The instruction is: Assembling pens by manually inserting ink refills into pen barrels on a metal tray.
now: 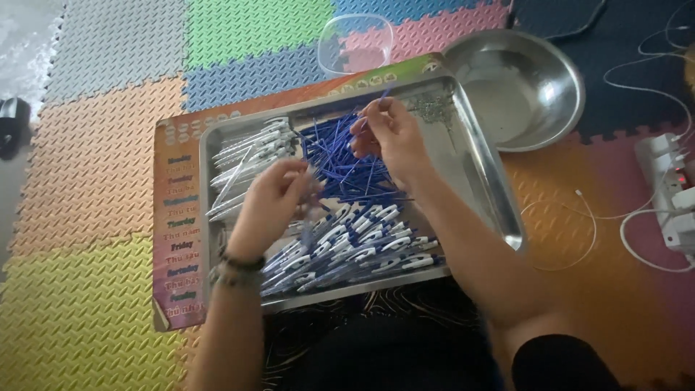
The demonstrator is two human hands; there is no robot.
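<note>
Steel bowl, clear tub, power strip

Worn on the head, looking steeply down from close above at a steel tray. Single view only; floor mats around.

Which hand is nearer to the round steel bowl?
Right. The right hand is over the tray's far side, close to the steel bowl; the left hand is farther away, over the tray's middle.
</note>
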